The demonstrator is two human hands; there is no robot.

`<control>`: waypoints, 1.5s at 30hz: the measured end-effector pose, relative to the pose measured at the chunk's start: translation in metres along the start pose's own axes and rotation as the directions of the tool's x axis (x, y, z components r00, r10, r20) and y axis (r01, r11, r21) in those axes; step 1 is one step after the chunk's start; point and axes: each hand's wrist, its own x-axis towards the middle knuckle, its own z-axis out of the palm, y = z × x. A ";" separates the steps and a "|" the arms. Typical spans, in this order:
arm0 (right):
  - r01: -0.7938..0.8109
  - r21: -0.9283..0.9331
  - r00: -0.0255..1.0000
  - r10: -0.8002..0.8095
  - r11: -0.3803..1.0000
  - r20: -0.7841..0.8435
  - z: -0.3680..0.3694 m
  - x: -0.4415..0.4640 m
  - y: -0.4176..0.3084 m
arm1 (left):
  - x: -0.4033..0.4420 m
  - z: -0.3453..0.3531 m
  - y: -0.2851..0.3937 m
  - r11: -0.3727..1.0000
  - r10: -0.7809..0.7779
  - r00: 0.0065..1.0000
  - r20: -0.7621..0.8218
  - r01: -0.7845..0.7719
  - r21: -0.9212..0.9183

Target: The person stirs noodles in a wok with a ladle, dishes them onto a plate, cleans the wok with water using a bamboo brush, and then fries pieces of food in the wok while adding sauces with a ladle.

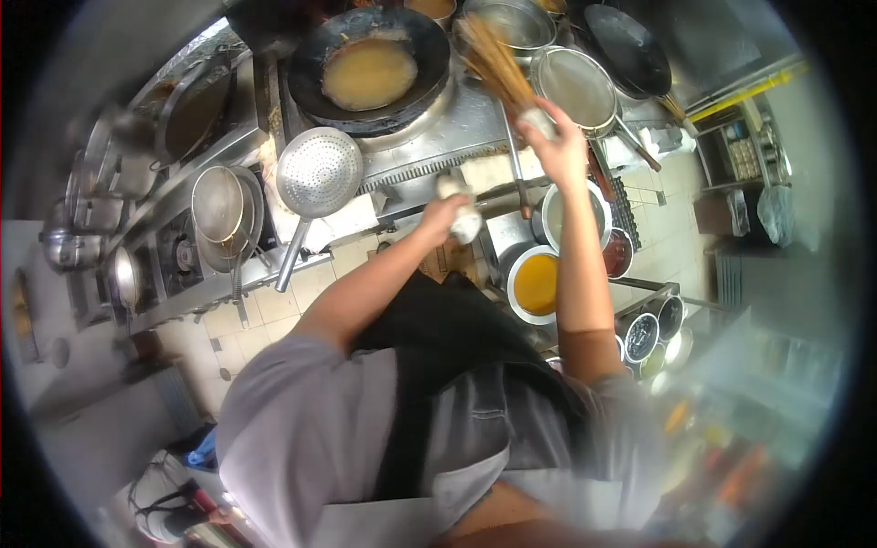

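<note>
My left hand (445, 217) is closed round a crumpled whitish cloth (466, 222) in front of the stove edge. Higher up on the right, my right hand (555, 139) grips the wrapped lower end of a bamboo brush (496, 59), its bristles pointing up and left. A black wok (304, 78) sits on the burner with yellowish liquid (370, 73) in it. Between the wok and my left hand's side lies a perforated metal ladle (320, 172), its handle towards me. Just right of my right hand is a round mesh strainer (575, 89).
A pot of orange liquid (533, 283) and a larger metal pot (598, 212) stand below my right forearm. Another wok (628, 50) is at the upper right. Strainers (217, 203) rest at the left. Tiled floor (247, 320) shows below the counter.
</note>
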 end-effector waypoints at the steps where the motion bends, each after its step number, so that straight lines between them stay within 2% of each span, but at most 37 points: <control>1: 0.030 -0.016 0.999 -0.030 0.999 0.034 0.022 0.014 -0.009 | -0.017 -0.020 0.013 0.999 -0.010 1.000 -0.013 0.010 -0.036; 2: -0.059 -0.178 0.981 0.090 0.982 0.170 0.038 0.027 -0.024 | -0.027 -0.043 0.020 0.999 -0.001 1.000 -0.024 0.001 -0.036; 3: 0.077 -0.299 0.969 0.000 0.951 0.248 0.062 0.038 -0.027 | -0.034 -0.065 0.027 0.999 0.007 0.999 -0.033 -0.008 -0.039; 5: 0.332 -0.507 0.817 0.027 0.795 0.577 0.096 0.066 -0.023 | -0.054 -0.097 0.048 0.994 -0.069 0.994 -0.084 0.062 -0.086; 7: 0.369 -0.709 0.809 0.168 0.601 0.563 0.114 0.098 -0.004 | -0.069 -0.132 0.059 0.994 -0.032 0.993 -0.111 0.020 -0.111; 8: 0.380 -0.751 0.851 0.114 0.540 0.513 0.122 0.126 0.029 | -0.070 -0.143 0.068 0.990 0.019 0.990 -0.139 -0.037 -0.134; 9: 0.306 -0.800 0.879 0.169 0.516 0.446 0.105 0.145 0.004 | -0.084 -0.143 0.084 0.983 0.028 0.986 -0.167 -0.057 -0.176; 10: 0.310 -0.817 0.932 0.013 0.487 0.361 0.104 0.167 0.037 | -0.085 -0.163 0.082 0.978 0.001 0.989 -0.148 -0.032 -0.207; 11: 0.204 -0.836 0.945 0.122 0.509 0.304 0.096 0.182 0.022 | -0.082 -0.180 0.082 0.971 -0.022 0.992 -0.125 -0.008 -0.237; 13: 0.219 -0.755 0.955 0.024 0.619 0.296 0.080 0.168 -0.026 | -0.076 -0.189 0.089 0.957 -0.010 0.992 -0.124 -0.026 -0.289; 15: 0.234 -0.707 0.927 0.066 0.667 0.369 0.090 0.136 -0.057 | -0.074 -0.194 0.099 0.938 -0.008 0.991 -0.134 -0.039 -0.343; 17: 0.385 -0.727 0.802 0.184 0.569 0.569 0.112 0.101 -0.051 | -0.063 -0.188 0.114 0.913 -0.031 0.990 -0.140 -0.029 -0.407; 19: 0.414 -0.594 0.768 0.086 0.690 0.635 0.121 0.071 -0.025 | -0.047 -0.183 0.126 0.915 -0.031 0.992 -0.125 -0.022 -0.403; 20: 0.305 -0.678 0.827 0.167 0.669 0.537 0.123 0.078 0.002 | -0.041 -0.178 0.135 0.927 0.003 0.992 -0.126 -0.050 -0.372; 21: 0.241 -0.780 0.879 0.211 0.578 0.428 0.119 0.095 0.026 | -0.035 -0.172 0.143 0.935 0.042 0.991 -0.128 -0.084 -0.345; 23: -0.049 -0.890 0.934 0.336 0.454 0.120 0.109 0.131 0.027 | -0.023 -0.162 0.156 0.938 0.047 0.994 -0.098 -0.077 -0.339; 25: 0.068 -0.802 0.960 0.180 0.593 0.215 0.079 0.143 -0.021 | -0.014 -0.146 0.178 0.938 0.072 0.995 -0.076 -0.093 -0.334; 26: 0.124 -0.775 0.965 0.107 0.619 0.240 0.076 0.152 -0.028 | -0.014 -0.132 0.189 0.931 0.072 0.994 -0.085 -0.097 -0.353; 27: 0.136 -0.770 0.962 0.103 0.623 0.253 0.076 0.158 -0.041 | -0.011 -0.125 0.195 0.924 0.065 0.993 -0.094 -0.096 -0.371; 29: 0.300 -0.626 0.872 0.060 0.720 0.487 0.085 0.160 -0.069 | 0.022 -0.125 0.188 0.921 0.052 0.994 -0.095 -0.084 -0.381; 30: 0.381 -0.620 0.837 0.029 0.686 0.547 0.095 0.154 -0.075 | 0.031 -0.116 0.189 0.885 0.052 0.993 -0.103 -0.094 -0.455; 31: 0.434 -0.557 0.783 0.011 0.708 0.622 0.106 0.144 -0.076 | 0.040 -0.109 0.191 0.844 0.053 0.992 -0.111 -0.104 -0.526; 32: 0.509 -0.582 0.687 0.108 0.634 0.719 0.114 0.134 -0.077 | 0.056 -0.107 0.186 0.824 0.030 0.988 -0.152 -0.110 -0.556; 33: 0.560 -0.523 0.626 0.085 0.643 0.775 0.122 0.121 -0.045 | 0.060 -0.102 0.187 0.824 0.033 0.986 -0.161 -0.118 -0.555; 35: 0.450 -0.447 0.695 0.011 0.773 0.719 0.117 0.110 -0.001 | 0.064 -0.090 0.192 0.810 -0.002 0.975 -0.223 -0.129 -0.572; 36: 0.360 -0.567 0.778 0.097 0.741 0.621 0.110 0.118 0.004 | 0.061 -0.080 0.198 0.852 -0.052 0.939 -0.341 -0.136 -0.505; 37: 0.261 -0.666 0.842 0.172 0.699 0.511 0.107 0.128 0.004 | 0.070 -0.081 0.197 0.845 -0.038 0.932 -0.361 -0.163 -0.509; 38: 0.188 -0.704 0.908 0.153 0.685 0.391 0.105 0.140 0.003 | 0.077 -0.084 0.193 0.834 -0.056 0.940 -0.338 -0.142 -0.533; 39: 0.113 -0.748 0.907 0.239 0.654 0.347 0.100 0.157 -0.005 | 0.086 -0.088 0.188 0.824 -0.070 0.947 -0.314 -0.122 -0.553; 41: 0.144 -0.628 0.924 0.123 0.764 0.362 0.095 0.181 -0.016 | 0.099 -0.088 0.182 0.826 -0.033 0.933 -0.358 -0.176 -0.536; 43: 0.166 -0.543 0.907 0.089 0.823 0.412 0.109 0.194 -0.040 | 0.099 -0.083 0.184 0.908 -0.026 0.930 -0.366 -0.132 -0.397; 45: 0.404 -0.319 0.744 -0.105 0.857 0.659 0.139 0.211 -0.047 | 0.097 -0.075 0.188 0.897 -0.028 0.913 -0.407 -0.156 -0.413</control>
